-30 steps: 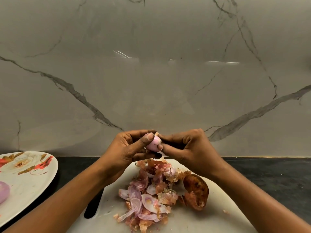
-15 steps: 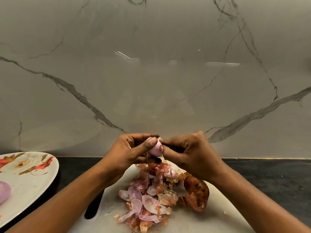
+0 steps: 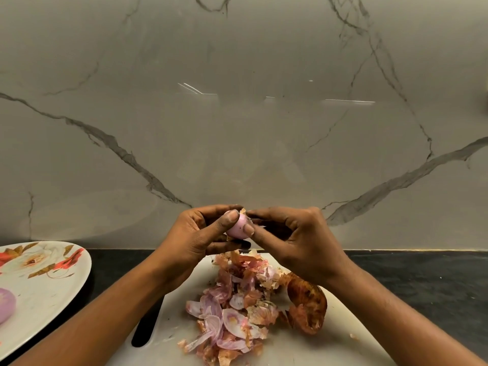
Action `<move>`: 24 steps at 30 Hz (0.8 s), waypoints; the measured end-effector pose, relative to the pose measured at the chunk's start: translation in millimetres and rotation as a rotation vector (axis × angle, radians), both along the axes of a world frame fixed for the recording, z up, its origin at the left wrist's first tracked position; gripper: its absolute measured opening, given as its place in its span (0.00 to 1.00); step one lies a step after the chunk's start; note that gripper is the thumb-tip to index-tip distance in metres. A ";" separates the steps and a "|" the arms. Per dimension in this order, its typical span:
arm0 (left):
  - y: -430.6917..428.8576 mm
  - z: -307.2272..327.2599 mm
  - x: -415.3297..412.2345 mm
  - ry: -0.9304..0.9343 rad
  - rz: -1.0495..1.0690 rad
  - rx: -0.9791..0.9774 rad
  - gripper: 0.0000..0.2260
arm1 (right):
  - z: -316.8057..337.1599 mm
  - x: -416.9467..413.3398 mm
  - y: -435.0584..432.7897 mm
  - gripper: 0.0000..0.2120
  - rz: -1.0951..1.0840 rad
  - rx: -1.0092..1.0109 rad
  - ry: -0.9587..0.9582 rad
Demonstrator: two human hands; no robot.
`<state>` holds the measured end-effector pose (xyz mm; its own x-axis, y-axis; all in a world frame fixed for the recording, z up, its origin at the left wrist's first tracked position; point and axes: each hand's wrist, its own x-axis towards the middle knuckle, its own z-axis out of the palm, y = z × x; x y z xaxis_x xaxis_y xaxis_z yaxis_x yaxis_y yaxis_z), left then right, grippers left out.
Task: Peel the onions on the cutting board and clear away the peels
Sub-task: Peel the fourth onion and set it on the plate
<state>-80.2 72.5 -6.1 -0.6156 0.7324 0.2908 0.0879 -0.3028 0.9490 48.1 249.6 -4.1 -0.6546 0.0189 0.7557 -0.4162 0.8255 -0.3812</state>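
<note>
A person's two bare hands are working together in the air above the far edge of a white cutting board (image 3: 343, 336), which is lying on a dark desk (image 3: 422, 276). Between the hands sits a small pink onion (image 3: 237, 229), mostly bare, with a scrap of papery skin (image 3: 242, 210) sticking up from its top.

The left hand (image 3: 200, 239) is cupping the onion, fingers curled behind it and thumb pressing across its front. The right hand (image 3: 295, 241) is meeting it from the other side, thumb and forefinger pinching the onion's right side just by that scrap, so the next pull likely runs rightward, away from the left hand.

Below the hands, a heap of peels (image 3: 232, 307) is lying on the board. Left of the board, a flowered plate (image 3: 52, 286) is holding a peeled onion (image 3: 6, 305).
</note>
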 end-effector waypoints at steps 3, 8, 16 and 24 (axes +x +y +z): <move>1.2 -2.3 -0.6 -0.001 0.003 0.003 0.16 | -1.7 -1.0 1.1 0.13 -0.033 0.016 0.018; 2.1 -3.6 -0.9 -0.004 -0.002 -0.010 0.17 | -2.1 -3.2 4.8 0.08 -0.073 0.001 0.056; 1.5 -2.6 -2.8 -0.049 -0.087 0.008 0.18 | 0.2 -3.5 11.1 0.07 -0.197 -0.123 0.024; 3.4 -4.1 -1.3 0.040 0.029 -0.009 0.16 | 0.2 0.6 -0.2 0.11 -0.019 -0.184 -0.103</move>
